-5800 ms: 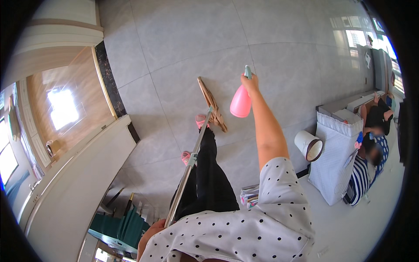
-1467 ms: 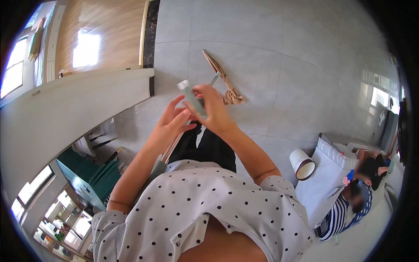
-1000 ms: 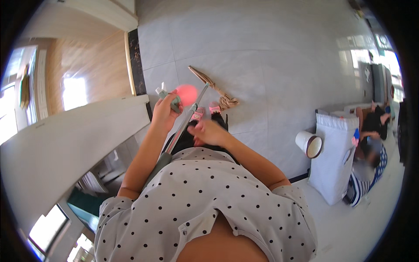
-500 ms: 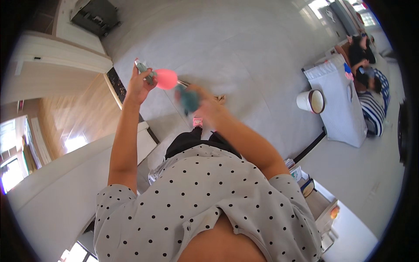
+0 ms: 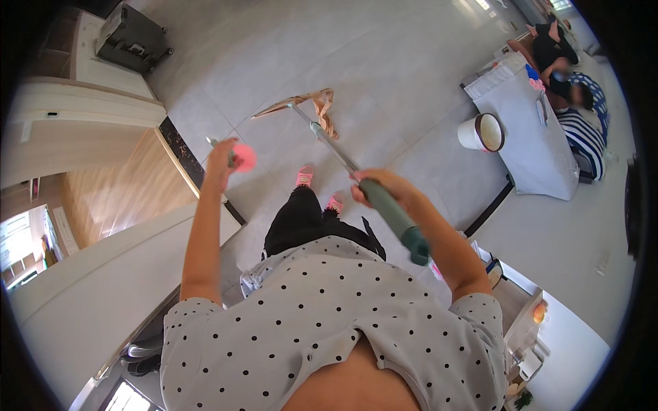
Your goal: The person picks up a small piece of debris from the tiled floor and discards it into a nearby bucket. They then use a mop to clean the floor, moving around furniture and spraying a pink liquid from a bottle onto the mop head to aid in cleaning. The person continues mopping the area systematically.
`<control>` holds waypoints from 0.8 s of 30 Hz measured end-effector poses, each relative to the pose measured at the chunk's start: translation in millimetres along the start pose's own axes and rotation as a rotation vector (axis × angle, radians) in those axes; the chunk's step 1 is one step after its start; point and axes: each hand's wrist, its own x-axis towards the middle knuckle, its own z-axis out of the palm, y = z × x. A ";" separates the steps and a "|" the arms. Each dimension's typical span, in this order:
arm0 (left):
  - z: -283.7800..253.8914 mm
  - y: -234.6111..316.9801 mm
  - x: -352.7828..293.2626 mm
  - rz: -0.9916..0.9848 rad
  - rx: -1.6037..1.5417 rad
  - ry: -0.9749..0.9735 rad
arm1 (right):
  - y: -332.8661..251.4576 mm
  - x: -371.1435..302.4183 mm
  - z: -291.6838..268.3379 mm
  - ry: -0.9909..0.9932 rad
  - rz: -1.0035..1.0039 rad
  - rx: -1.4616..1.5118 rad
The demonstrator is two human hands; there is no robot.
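My right hand (image 5: 385, 190) is closed round the grey-green grip of a metal pole (image 5: 330, 141), which slants away to the upper left. At the pole's far end is a tan, bent piece (image 5: 323, 108), low over or on the floor; whether it is joined to the pole I cannot tell. My left hand (image 5: 223, 159), out to the left, is closed on a small grey-green object (image 5: 211, 141) with a rounded pink part (image 5: 245, 158). Fingers hide much of it, and its kind is unclear. The two hands are apart.
Pink shoes (image 5: 304, 176) stand on the grey tiled floor below me. At right, a white bucket (image 5: 471, 134) with a dark rim is beside a cloth-covered table (image 5: 524, 137), with people seated beyond. A dark suitcase (image 5: 130, 41) stands upper left, near a pale cabinet or doorway (image 5: 89, 113).
My right hand has swung right and back toward me, and the pole now shows at length. My left hand has lowered slightly with its pink-ended object, moving away from my right hand.
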 end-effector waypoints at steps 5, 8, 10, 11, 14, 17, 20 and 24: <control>29.7 -76.9 29.9 -0.132 0.166 -0.079 | 24.9 0.7 -25.4 0.310 0.117 0.210; 62.8 -111.6 42.0 -0.267 0.245 -0.225 | 56.3 -31.1 -53.7 0.158 0.228 0.474; 83.9 -135.1 49.8 -0.300 0.295 -0.337 | 58.6 -47.2 -40.9 0.258 0.016 0.217; 84.5 -150.7 53.2 -0.313 0.303 -0.315 | 54.1 -46.0 -28.5 0.234 0.031 0.146; 118.1 -145.9 58.9 -0.523 0.349 -0.347 | 29.8 -32.9 6.1 0.189 -0.019 0.083; 152.0 -128.1 80.0 -0.606 0.239 -0.300 | 2.3 0.5 19.9 0.191 -0.064 0.014; 177.4 -98.5 124.6 -0.673 0.045 -0.316 | -22.6 58.4 21.4 0.178 -0.142 -0.082; 187.9 -98.0 229.4 -0.658 0.018 -0.125 | -66.5 141.5 12.7 0.130 -0.263 0.220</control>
